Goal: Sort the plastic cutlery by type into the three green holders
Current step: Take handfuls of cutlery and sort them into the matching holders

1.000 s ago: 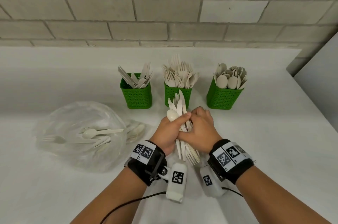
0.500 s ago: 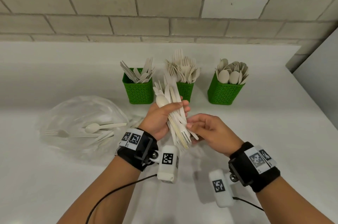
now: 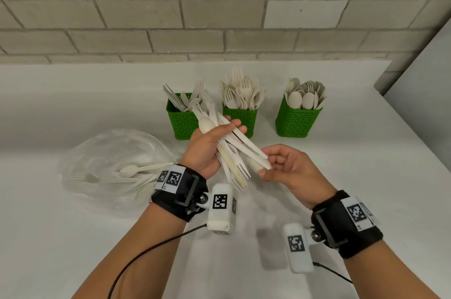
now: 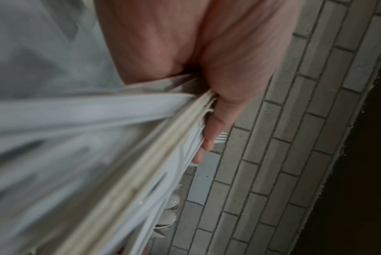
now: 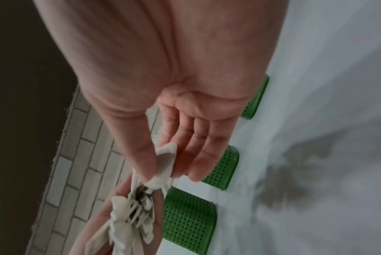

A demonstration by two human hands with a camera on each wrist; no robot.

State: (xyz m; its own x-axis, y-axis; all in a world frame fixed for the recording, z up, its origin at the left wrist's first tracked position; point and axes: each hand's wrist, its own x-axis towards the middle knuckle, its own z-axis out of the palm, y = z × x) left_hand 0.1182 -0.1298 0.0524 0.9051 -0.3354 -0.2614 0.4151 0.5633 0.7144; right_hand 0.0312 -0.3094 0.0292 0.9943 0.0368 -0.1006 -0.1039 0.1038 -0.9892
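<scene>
Three green perforated plastic holders stood in a row on the white tabletop point(image 3: 341, 176) near the grey brick wall point(image 3: 170, 18): the left holder point(image 3: 181, 119) contained cream plastic knives point(image 3: 175, 100), the middle holder point(image 3: 241, 118) contained cream plastic forks point(image 3: 241, 92), and the right holder point(image 3: 296, 122) contained cream plastic spoons point(image 3: 302, 97). The left hand point(image 3: 207, 145) was raised above the tabletop in front of the left and middle holders, with its fingers point(image 3: 234, 125) and thumb curled round a mixed bundle of cream plastic cutlery point(image 3: 231, 152); the bundle lay diagonally, with a spoon bowl at the upper end and fork tines at the lower end. The left wrist view showed the same bundle point(image 4: 141, 146) clamped against the palm of the left hand point(image 4: 207, 51), blurred at close range. The right hand point(image 3: 288, 169) was positioned just beside the lower end of the bundle, its thumb and forefinger pinching the bowl of a single cream plastic spoon point(image 3: 255, 163) that lay against the other pieces; the remaining fingers were loosely bent. The right wrist view confirmed the pinch of the right hand point(image 5: 185, 120) on the spoon bowl point(image 5: 163, 165). A crumpled clear plastic bag point(image 3: 109, 152) lay on the tabletop to the left of the left hand and contained further unsorted cream cutlery point(image 3: 131, 172).
</scene>
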